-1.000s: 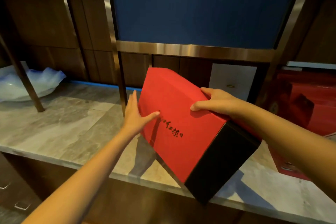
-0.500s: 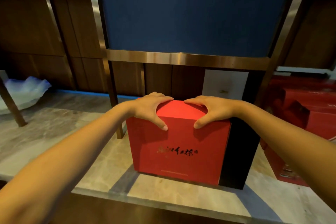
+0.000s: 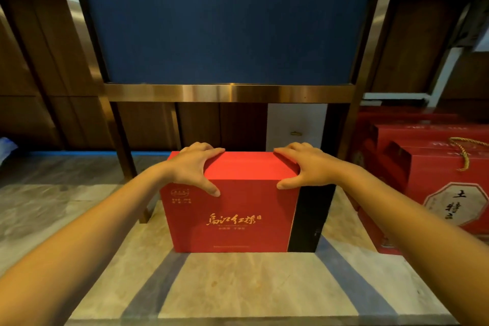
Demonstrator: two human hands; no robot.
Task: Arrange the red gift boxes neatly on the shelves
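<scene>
A red gift box point(image 3: 232, 217) with gold lettering and a black band down its right side stands upright on the marble shelf point(image 3: 238, 283), its front facing me. My left hand point(image 3: 194, 167) grips its top left corner, fingers over the back edge and thumb on the front. My right hand point(image 3: 304, 165) holds the top right corner the same way. More red gift boxes point(image 3: 434, 174), one with a gold cord handle, stand stacked at the right on the same shelf.
A bronze metal frame point(image 3: 227, 92) with a blue panel spans above the box; its posts point(image 3: 127, 164) stand to the left and right. A white cabinet door point(image 3: 296, 124) and dark wood panels lie behind. A pale object shows at the far left edge.
The box went from tilted in my hands to standing upright on the shelf, and it now faces me squarely. Both hands have shifted to its top corners.
</scene>
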